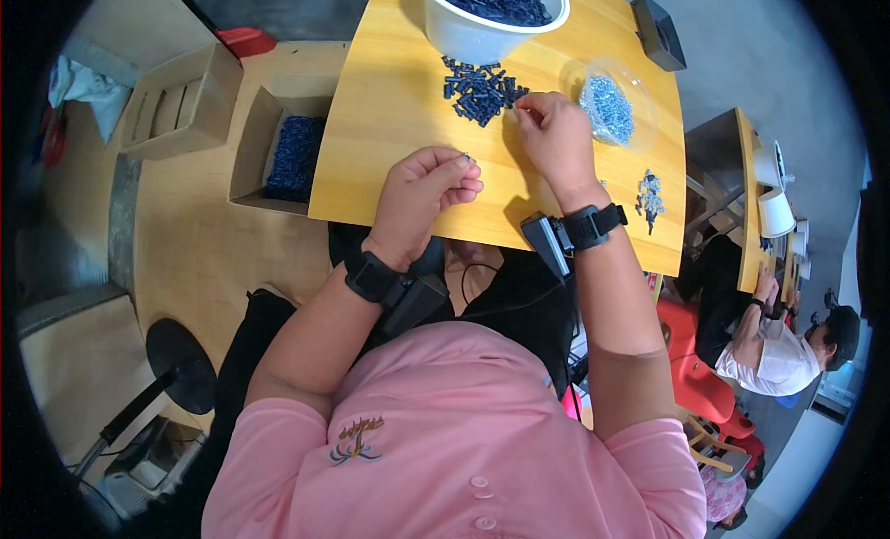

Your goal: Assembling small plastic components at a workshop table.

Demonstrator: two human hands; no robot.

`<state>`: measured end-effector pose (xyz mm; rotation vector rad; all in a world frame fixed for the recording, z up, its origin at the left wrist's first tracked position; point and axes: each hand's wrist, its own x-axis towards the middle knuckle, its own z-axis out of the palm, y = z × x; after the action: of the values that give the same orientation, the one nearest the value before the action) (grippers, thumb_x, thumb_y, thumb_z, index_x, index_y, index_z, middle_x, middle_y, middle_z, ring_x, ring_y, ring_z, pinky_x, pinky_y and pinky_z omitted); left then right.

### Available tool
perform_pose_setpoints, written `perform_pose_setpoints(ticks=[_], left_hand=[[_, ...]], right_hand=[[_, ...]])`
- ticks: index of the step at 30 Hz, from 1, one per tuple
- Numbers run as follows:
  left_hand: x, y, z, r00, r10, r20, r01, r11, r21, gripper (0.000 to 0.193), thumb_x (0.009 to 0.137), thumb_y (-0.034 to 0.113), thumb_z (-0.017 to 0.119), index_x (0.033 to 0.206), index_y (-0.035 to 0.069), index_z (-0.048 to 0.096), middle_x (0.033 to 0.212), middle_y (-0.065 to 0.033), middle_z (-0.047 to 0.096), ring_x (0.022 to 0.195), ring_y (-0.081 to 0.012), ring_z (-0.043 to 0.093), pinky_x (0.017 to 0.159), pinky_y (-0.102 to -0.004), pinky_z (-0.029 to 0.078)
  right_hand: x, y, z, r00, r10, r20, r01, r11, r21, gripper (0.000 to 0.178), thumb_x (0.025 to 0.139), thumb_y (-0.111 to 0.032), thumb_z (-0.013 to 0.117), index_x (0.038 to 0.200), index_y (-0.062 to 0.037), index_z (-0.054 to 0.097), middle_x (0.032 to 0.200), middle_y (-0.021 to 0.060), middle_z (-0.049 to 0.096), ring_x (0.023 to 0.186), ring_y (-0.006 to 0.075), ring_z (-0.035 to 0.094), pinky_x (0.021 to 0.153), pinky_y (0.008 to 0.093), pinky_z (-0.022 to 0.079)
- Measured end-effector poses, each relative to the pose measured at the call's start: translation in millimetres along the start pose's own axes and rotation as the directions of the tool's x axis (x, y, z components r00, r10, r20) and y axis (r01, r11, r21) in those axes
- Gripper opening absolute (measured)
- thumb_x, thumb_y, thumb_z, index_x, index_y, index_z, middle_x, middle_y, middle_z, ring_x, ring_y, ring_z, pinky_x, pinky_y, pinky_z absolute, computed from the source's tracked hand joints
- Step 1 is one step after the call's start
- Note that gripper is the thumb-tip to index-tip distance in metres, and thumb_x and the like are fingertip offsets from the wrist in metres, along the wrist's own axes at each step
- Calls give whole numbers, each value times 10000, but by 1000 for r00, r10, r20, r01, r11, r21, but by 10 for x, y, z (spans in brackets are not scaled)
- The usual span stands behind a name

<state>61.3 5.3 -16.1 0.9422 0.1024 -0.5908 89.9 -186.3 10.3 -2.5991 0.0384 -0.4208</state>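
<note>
My left hand (428, 189) is over the wooden table near its front edge. A small dark piece (466, 156) is pinched between its thumb and forefinger. My right hand (559, 139) is closed in a pinch at the right side of a loose pile of small black plastic pieces (480, 92). What its fingertips hold, if anything, is too small to make out. Close to the right hand stands a clear round tub (607, 111) filled with small shiny, silvery-blue parts. Behind the pile, a white bucket (477, 40) holds many more of the black pieces.
Small metallic parts (650, 198) lie scattered on the table (380, 103) at right. A black tray (659, 33) sits at the far right corner. Left of the table, a cardboard box (248, 154) holds dark blue pieces. Another person (769, 354) works at a table farther right.
</note>
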Motion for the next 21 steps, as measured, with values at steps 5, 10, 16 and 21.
perform_pose_setpoints(ticks=[5, 10, 16, 21], left_hand=[[4, 7, -33, 999, -42, 16, 42, 999, -1, 155, 900, 128, 576, 993, 3, 587, 918, -92, 647, 811, -156, 636, 741, -254, 515], [2, 24, -37, 998, -49, 49, 51, 998, -34, 153, 895, 118, 584, 999, 5, 582, 922, -96, 646, 821, -162, 640, 746, -256, 522], [-5, 24, -28, 999, -40, 24, 40, 999, -21, 155, 898, 114, 580, 1006, 3, 578, 929, -97, 644, 818, -162, 638, 745, -258, 522], [9, 10, -36, 999, -32, 34, 33, 999, -21, 156, 897, 118, 582, 1005, 4, 579, 926, -96, 644, 819, -162, 639, 746, -257, 521]], right_hand=[[75, -36, 67, 999, -5, 36, 8, 995, -96, 133, 769, -138, 598, 804, -30, 669, 800, 180, 625, 748, 353, 608, 693, 426, 492], [87, 6, 130, 1000, -17, 6, 18, 991, -132, 130, 771, -135, 583, 800, -39, 667, 805, 178, 622, 748, 350, 609, 677, 429, 492], [-32, 13, 69, 999, -5, 52, 14, 987, -160, 129, 773, -136, 576, 791, -45, 665, 804, 181, 620, 735, 354, 604, 665, 424, 493], [-78, 41, 31, 999, -4, 38, 8, 994, -105, 123, 762, -136, 593, 791, -37, 661, 798, 178, 618, 728, 352, 602, 661, 419, 492]])
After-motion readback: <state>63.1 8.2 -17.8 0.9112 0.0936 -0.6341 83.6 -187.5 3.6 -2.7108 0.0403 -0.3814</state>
